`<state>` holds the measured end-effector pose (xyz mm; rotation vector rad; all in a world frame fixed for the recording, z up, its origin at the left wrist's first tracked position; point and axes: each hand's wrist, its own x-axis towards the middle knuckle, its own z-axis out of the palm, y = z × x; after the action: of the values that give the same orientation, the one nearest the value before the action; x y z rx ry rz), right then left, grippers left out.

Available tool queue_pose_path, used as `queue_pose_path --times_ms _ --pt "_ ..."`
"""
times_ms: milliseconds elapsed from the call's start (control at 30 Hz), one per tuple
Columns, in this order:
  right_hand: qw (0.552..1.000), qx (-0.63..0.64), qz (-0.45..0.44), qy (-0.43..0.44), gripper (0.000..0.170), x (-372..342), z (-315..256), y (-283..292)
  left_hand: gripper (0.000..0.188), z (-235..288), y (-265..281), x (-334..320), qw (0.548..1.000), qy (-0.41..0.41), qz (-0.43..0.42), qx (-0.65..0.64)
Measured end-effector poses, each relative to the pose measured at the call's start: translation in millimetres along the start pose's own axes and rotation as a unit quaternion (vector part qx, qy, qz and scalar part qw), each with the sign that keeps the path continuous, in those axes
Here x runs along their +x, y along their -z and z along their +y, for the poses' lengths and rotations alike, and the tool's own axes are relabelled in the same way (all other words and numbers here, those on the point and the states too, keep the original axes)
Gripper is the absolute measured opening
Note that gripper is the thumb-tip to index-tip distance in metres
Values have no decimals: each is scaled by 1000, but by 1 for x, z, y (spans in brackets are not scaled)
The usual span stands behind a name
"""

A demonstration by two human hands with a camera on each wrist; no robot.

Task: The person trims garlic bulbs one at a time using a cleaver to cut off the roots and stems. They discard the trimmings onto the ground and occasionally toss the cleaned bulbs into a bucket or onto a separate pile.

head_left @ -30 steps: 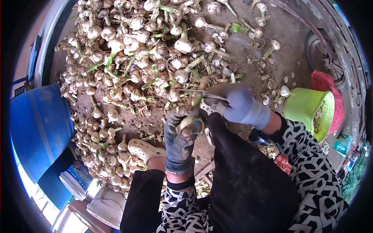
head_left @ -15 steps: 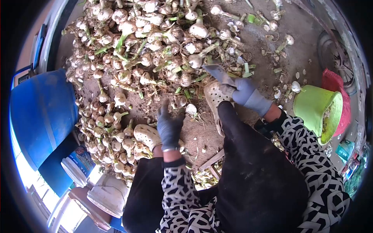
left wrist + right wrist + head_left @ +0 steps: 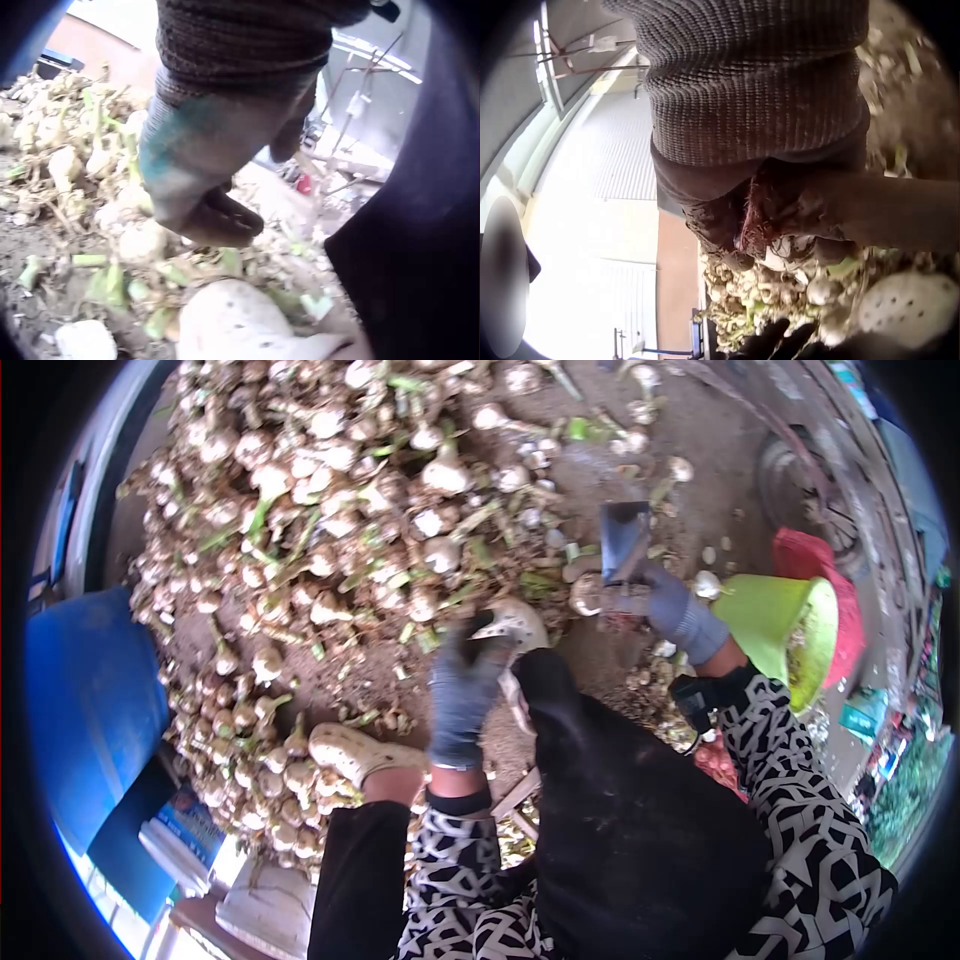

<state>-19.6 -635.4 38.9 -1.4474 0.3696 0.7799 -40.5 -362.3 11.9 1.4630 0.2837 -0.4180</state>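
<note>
My gloved left hand (image 3: 463, 695) hangs near the right shoe (image 3: 518, 625), holding nothing; its fingers (image 3: 225, 225) are loosely bent in the left wrist view. Dark fingers (image 3: 780, 341) of it spread at the bottom of the right wrist view. My gloved right hand (image 3: 685, 610) grips a tool with a broad, flat blade (image 3: 625, 540), which points up in the head view. Its handle (image 3: 900, 210) crosses the right wrist view. A garlic bulb (image 3: 585, 595) is at the right fingers, and reddish roots (image 3: 754, 217) show beneath the palm; the exact hold is blurred.
A large heap of garlic (image 3: 330, 510) covers the ground ahead, with trimmed bulbs (image 3: 270, 780) at the left. A blue barrel (image 3: 95, 700) and white buckets (image 3: 265, 905) stand left. At the right are a green bucket (image 3: 780, 625) and red sack (image 3: 825, 580).
My left hand held a bulb a second ago and is now without it. The right hand's blade has turned from pointing left to pointing up, and a bulb now shows at that hand.
</note>
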Motion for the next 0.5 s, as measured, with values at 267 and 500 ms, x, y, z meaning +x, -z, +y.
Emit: queue_pose_path --times_ms 267,500 --pt "872 -313 367 -79 29 -221 -19 133 93 -67 36 93 893 232 295 247" --pt "917 -330 220 45 20 -114 -18 57 71 -73 55 61 965 76 200 -153"
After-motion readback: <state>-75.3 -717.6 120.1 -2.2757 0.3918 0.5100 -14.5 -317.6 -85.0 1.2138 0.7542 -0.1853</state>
